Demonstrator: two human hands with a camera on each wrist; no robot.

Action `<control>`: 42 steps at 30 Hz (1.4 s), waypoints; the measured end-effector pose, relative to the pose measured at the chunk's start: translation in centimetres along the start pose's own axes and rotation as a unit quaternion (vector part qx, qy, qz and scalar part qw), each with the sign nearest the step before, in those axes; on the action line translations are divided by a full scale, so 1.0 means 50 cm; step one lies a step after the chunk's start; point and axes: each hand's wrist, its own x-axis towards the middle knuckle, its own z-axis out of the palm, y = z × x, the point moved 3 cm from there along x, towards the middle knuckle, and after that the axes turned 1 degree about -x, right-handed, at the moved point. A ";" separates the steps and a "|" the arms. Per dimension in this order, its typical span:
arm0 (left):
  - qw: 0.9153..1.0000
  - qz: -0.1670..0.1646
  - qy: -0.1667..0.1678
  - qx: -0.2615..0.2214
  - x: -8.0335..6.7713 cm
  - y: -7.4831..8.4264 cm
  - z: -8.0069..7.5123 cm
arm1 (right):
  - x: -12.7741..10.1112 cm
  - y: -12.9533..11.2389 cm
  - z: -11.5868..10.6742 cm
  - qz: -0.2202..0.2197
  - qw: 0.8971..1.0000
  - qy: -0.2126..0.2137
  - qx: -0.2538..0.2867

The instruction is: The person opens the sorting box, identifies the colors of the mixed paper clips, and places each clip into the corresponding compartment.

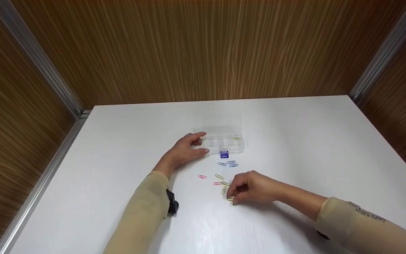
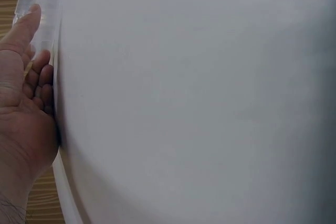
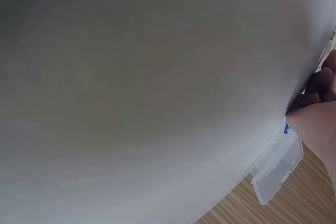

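A clear plastic compartment box (image 1: 236,150) stands mid-table, its see-through lid (image 1: 221,122) raised at the back. My left hand (image 1: 189,147) holds the box's left end, thumb along the front and forefinger at the back corner. A bit of yellow shows in a right-hand compartment. My right hand (image 1: 254,187) pinches a yellow paper clip (image 1: 230,199) between thumb and fingertips, down at the table. Beside those fingers lie more yellow paper clips (image 1: 219,176) and two pink paper clips (image 1: 202,176). Three blue paper clips (image 1: 231,162) are grouped nearer the box.
A small dark-blue piece (image 1: 224,154) sits at the middle of the box's front. The white table (image 1: 294,141) is bounded by wood-grain panels (image 1: 189,49) at the back and both sides, with metal rails (image 1: 41,60) at the corners.
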 end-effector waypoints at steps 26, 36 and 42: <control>1.000 -0.004 0.000 0.010 0.001 0.000 0.000 | 0.002 0.004 0.005 0.011 1.000 0.005 -0.018; 1.000 0.011 0.003 -0.018 0.002 -0.004 0.002 | 0.000 0.002 0.007 0.001 1.000 0.013 -0.010; 1.000 0.008 0.004 -0.017 0.002 -0.003 0.001 | 0.000 0.001 0.006 -0.003 1.000 0.015 -0.019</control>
